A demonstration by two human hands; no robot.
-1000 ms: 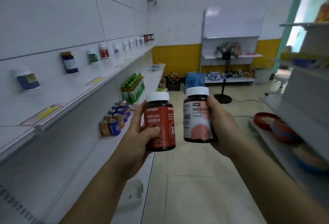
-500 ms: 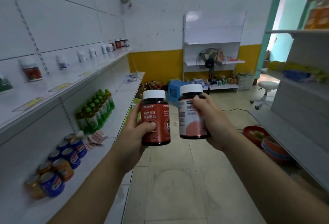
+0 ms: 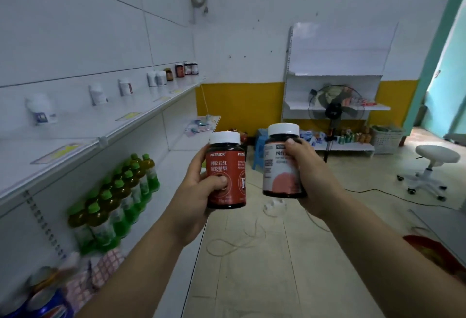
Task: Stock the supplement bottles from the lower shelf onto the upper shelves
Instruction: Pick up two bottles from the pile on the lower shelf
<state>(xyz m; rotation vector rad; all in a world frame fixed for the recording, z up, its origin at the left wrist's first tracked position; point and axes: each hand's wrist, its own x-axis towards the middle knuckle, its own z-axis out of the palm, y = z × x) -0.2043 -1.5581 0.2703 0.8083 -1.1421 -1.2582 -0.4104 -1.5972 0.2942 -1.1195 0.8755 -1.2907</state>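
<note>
The left hand [image 3: 199, 186] is wrapped around a red-labelled bottle [image 3: 226, 171], thumb pressed across the front of the label and fingers curled behind, while the right hand [image 3: 309, 173] clasps a pale-labelled bottle [image 3: 282, 163] from its right side, thumb lying over the shoulder just under the white cap. Both bottles are upright, held out over the aisle floor [image 3: 264, 254] and almost touching each other, well apart from the upper shelf [image 3: 121, 125] on the left where other supplement bottles already stand in a spaced row. The main risk, as I judge it, is carrying two at once: with each hand full, neither can steady the other, and a smooth plastic bottle gripped on one side could slip and fall to the hard floor. Setting one down among the row could also go badly, since a sleeve or knuckle reaching in may knock a neighbouring bottle over or push it toward the shelf's front lip. The loose cable [image 3: 237, 244] looped across the floor is a trip hazard if the person steps forward while looking up at the shelf, and the green drink bottles [image 3: 126, 191] on the lower shelf stand close to the left elbow's path
</note>
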